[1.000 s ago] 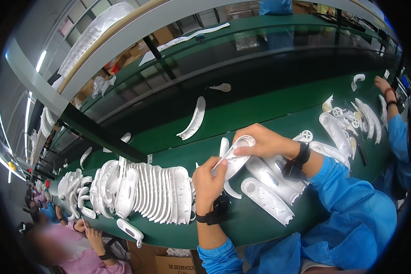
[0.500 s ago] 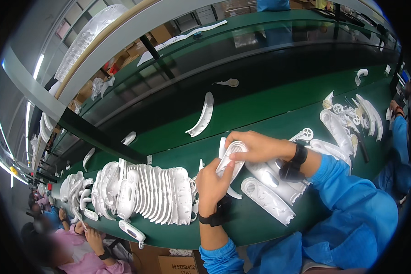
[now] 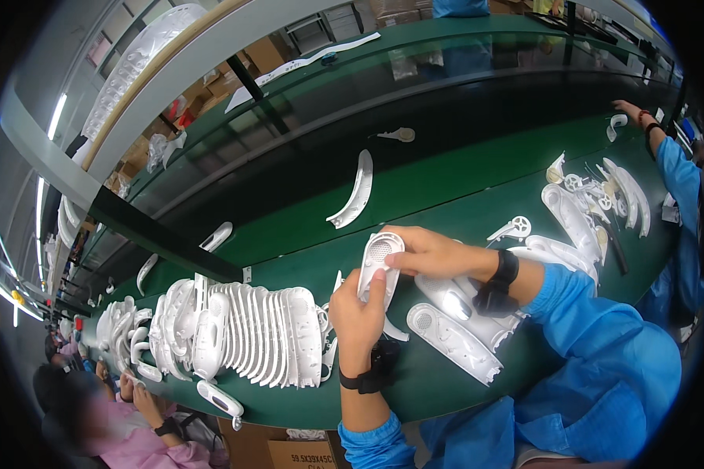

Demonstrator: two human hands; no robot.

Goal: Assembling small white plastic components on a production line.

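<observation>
Both my hands hold a white plastic shell [image 3: 379,248] with a round perforated grille at its upper end. My left hand [image 3: 355,311] grips its lower left side, thumb lying on the inner face. From the right, my right hand [image 3: 440,255] pinches the grille end between thumb and fingers. My fingers hide the shell's lower part. Just below my right hand lies a longer white shell [image 3: 455,344] with a similar grille, beside a smooth white shell [image 3: 440,293] partly under my wrist. A curved white piece [image 3: 395,332] shows beyond my left hand.
Left of my hands stands a row of stacked white shells [image 3: 278,332], with more white parts [image 3: 121,328] beyond. White shells and small wheels [image 3: 594,199] lie at the right. A curved strip [image 3: 356,191] rests farther back. A dark post [image 3: 160,234] crosses the left side. Co-workers sit both sides.
The shell has turned more upright in my hands and shifted slightly left, its grille now facing up more fully. At far right, a co-worker's arm has reached forward over the table.
</observation>
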